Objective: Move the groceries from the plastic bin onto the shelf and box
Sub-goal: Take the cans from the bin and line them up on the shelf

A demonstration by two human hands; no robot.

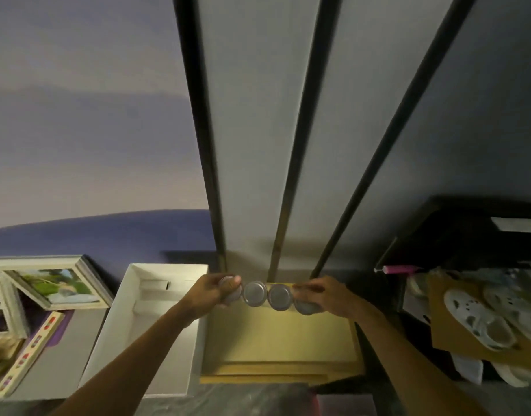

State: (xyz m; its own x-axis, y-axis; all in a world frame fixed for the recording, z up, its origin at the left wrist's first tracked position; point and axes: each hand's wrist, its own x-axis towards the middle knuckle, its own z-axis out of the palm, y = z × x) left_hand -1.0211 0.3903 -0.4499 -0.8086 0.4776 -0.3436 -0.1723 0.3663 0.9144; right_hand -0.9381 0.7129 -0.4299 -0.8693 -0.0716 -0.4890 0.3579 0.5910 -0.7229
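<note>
a person's two bare arms reached forward from the near edge toward a pale yellow wooden shelf (276,337) set against a grey wall. between the hands hung a row of four cans (267,295), seen from above as round silver lids, touching side by side. the row's long axis ran left to right, its right end tipped slightly nearer and lower. it sat over the far part of the shelf board, close to the wall and the black uprights (198,145); whether it touched the board could not be told.

the left hand (211,291) had fingers curled around the leftmost can, and the right hand (324,295) was wrapped over the rightmost can, so each hand clamped one end and the two middle cans were held only by the squeeze between them. both hands were equally near the shelf.

just left of the shelf lay an open white box (156,325), nearer the left hand. setting the row down looked to call for lowering both ends evenly. picture frames (57,283) lay further left.
</note>
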